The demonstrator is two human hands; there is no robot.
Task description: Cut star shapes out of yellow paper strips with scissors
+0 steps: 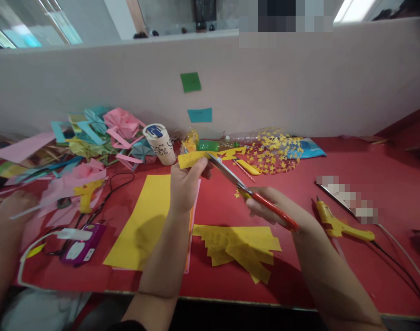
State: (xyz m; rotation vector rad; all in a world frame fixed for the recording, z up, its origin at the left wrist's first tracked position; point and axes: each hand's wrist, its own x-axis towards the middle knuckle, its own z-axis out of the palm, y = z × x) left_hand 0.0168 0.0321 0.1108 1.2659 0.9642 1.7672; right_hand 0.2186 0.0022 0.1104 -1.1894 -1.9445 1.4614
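My left hand (186, 186) pinches a yellow paper strip (189, 159) between thumb and fingers, above the red table. Star-shaped gaps show along the strip's right part. My right hand (270, 202) is closed around red-handled scissors (228, 174), whose blade tips meet the strip beside my left thumb. A small yellow bit shows by the right fingers, partly hidden by the handle. Small yellow stars (237, 194) lie just left of it. Below, between my forearms, a fanned pile of yellow strips (242, 248) rests on the table. A large yellow sheet (144, 225) lies under my left forearm.
At right lie a yellow glue gun (334, 223) and a blurred phone-like device (348, 200). A clear bottle with yellow stars (273, 149) lies along the wall. Leftward are a paper cup (160, 146), folded paper shapes (122, 124), another glue gun (86, 195), a purple power box (80, 246) and another person's arm (6, 234).
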